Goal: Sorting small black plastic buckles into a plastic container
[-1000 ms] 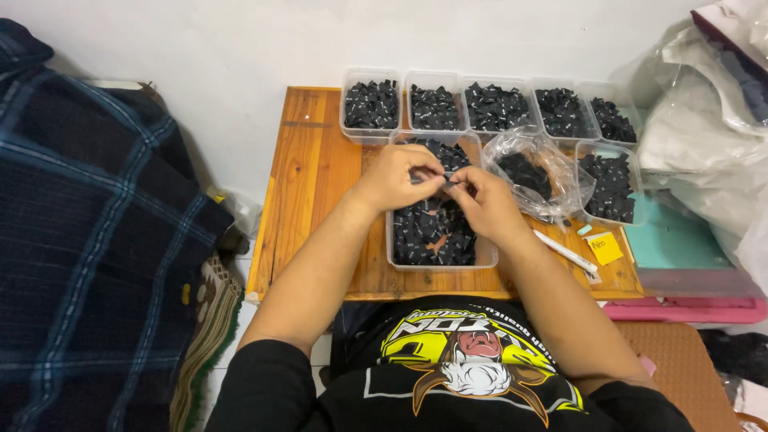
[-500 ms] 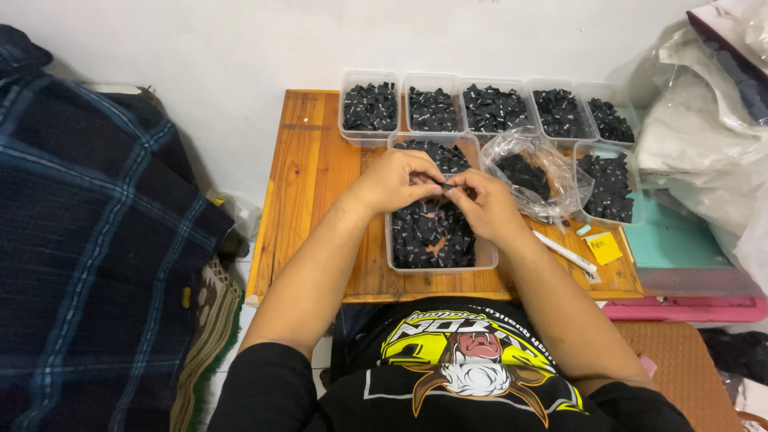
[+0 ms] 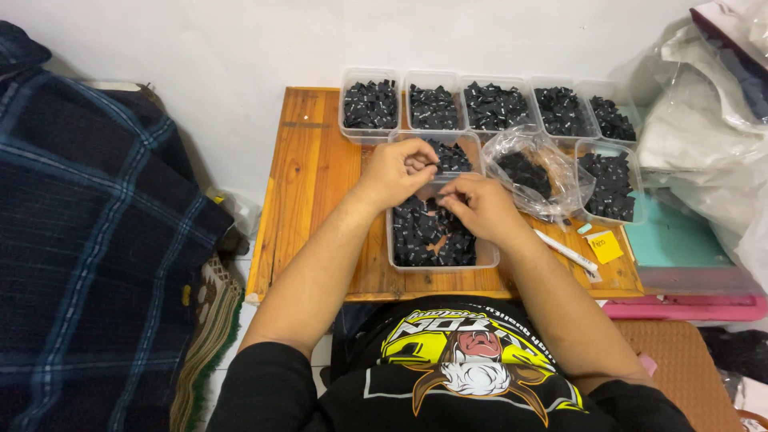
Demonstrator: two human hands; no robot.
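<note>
My left hand and my right hand meet over a clear plastic tub filled with small black folded pieces. Both hands pinch small black pieces between the fingertips, just above the pile. The tub sits at the front middle of a low wooden table. A second tub of the same black pieces lies just behind my hands, partly hidden by them.
Several clear tubs of black pieces line the table's back edge, another stands right. A clear plastic bag holds more pieces. A white pen and yellow note lie front right. Dark plaid cloth lies left, white bags right.
My hands have come slightly apart and lowered toward the tub; my right hand has moved a little toward me. Nothing else has shifted.
</note>
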